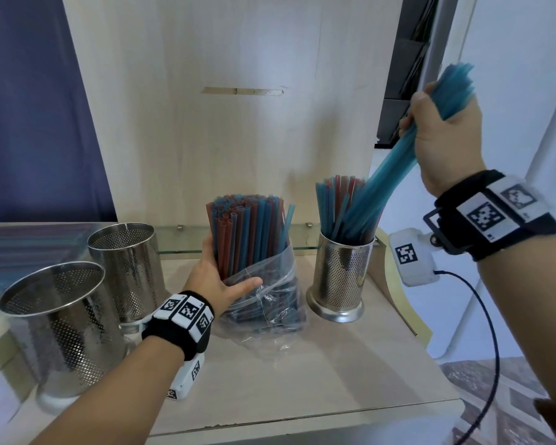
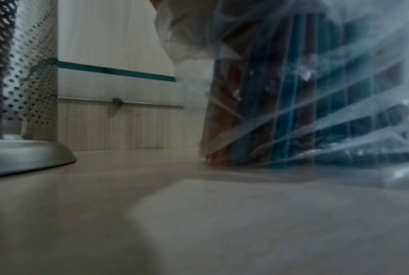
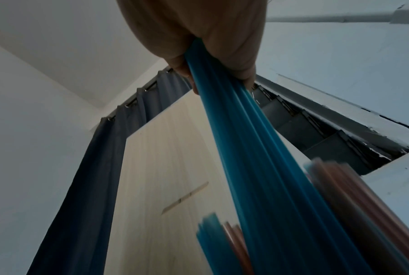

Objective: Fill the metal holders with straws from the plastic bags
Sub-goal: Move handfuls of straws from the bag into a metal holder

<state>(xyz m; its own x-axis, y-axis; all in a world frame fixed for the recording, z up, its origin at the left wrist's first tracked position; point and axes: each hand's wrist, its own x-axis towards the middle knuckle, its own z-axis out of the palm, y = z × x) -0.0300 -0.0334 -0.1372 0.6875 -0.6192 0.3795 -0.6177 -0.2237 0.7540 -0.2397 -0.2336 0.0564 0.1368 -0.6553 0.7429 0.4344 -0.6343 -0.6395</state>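
Wooden bench [image 1: 318, 374]: right holder [image 1: 342, 274] part-filled, right hand [image 1: 443, 136] fisted round blue straws [image 1: 398, 155] entering it; left hand [image 1: 219, 274] wrapped round the upright, well-stocked bag [image 1: 270, 300]; two left holders [image 1: 126, 271] [image 1: 58, 329] empty, judged roughly one-third done.

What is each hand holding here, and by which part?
The right hand grips a bundle of blue straws near its upper end. The left hand holds the plastic bag of straws around its middle.
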